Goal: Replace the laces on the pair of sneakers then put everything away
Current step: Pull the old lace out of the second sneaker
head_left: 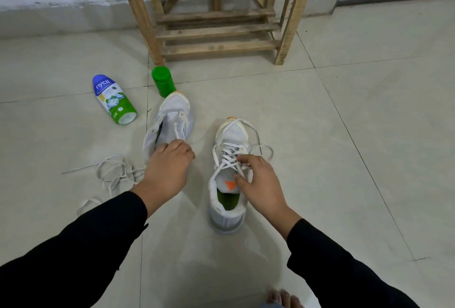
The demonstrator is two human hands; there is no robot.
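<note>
Head view: pale floor tiles (pixel 344 135) seen from above, with black sleeves (pixel 73 246) coming in from 6 o'clock.
Loose laces (pixel 113 174): a whitish tangle on the floor at 9 o'clock from the left hand.
Bottle (pixel 113 98): lies on its side at 10 o'clock from the left sneaker. It is blue above and green below and reads "nycil" in white; the smaller print is too fine to read.
Green container (pixel 163 81): a plain cylinder with no label, just beside the left sneaker's toe at 12 o'clock.
Left sneaker (pixel 170 120): white, toe pointing to 12, tongue spread open, with a lace along one eyelet row.
Left hand (pixel 167 167): lies over that sneaker's collar with fingers curled. The fingertips are hidden, so it seems to grip the collar.
Wooden rack (pixel 216 12): slatted, against the wall at 12 o'clock of the frame.
Right sneaker (pixel 229 184): upright at centre and laced in crosses, with an orange triangle on the tongue and a green insole.
Right hand (pixel 261 184): thumb and forefinger pinch the white lace (pixel 230 157) near the top eyelets.
</note>
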